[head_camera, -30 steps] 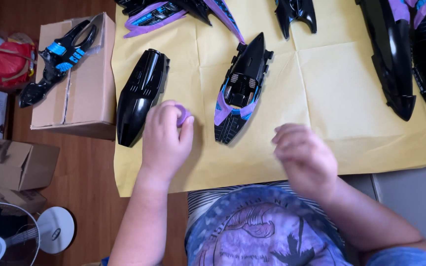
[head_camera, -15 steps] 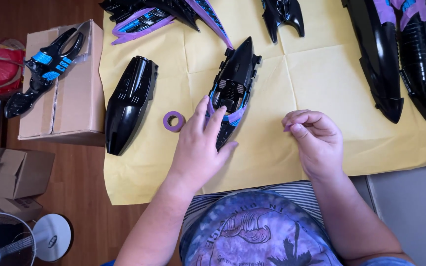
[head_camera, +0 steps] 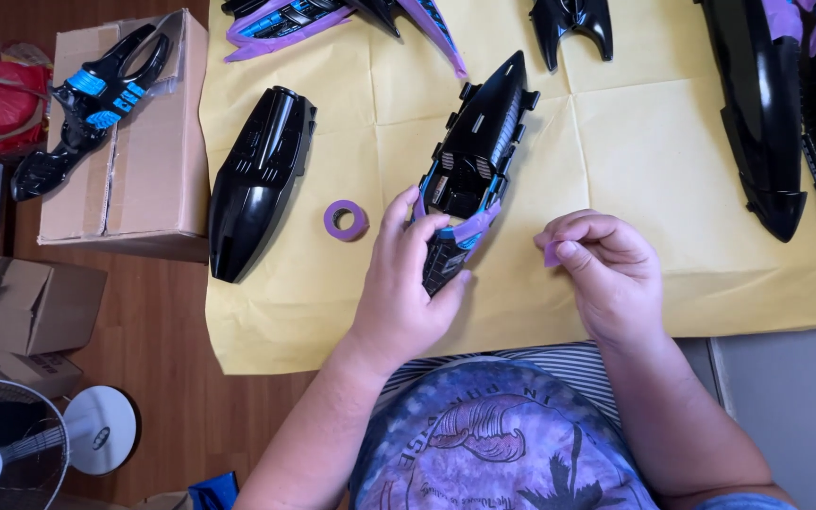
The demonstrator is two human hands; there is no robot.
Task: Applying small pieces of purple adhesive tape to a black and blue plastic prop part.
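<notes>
Left hand (head_camera: 408, 288): fingers curled round the near end of a black model hull piece (head_camera: 479, 156) with purple and blue trim, thumb on its right flank; the piece lies on the paper, its pointed end aimed away from the person.
Right hand (head_camera: 606, 269): closed in a pinch, thumb and forefinger holding a small scrap of purple tape (head_camera: 552, 253), just right of the hull piece and clear of it.
Roll of purple tape (head_camera: 346, 219): flat on the paper, just left of the left hand, not touched.
Glossy black shell (head_camera: 257, 184): further left, near the paper's left edge.
Surface: creased yellow paper sheet (head_camera: 654, 142). Long black parts (head_camera: 786, 104) lie at far right, more black-and-purple parts along the far edge.
Open room: bare paper between the right hand and the long parts.
Surroundings: wooden floor at left; cardboard box (head_camera: 144, 161) bearing a black-and-blue part (head_camera: 87, 104); smaller box (head_camera: 21, 307); white fan (head_camera: 11, 453) at lower left.
</notes>
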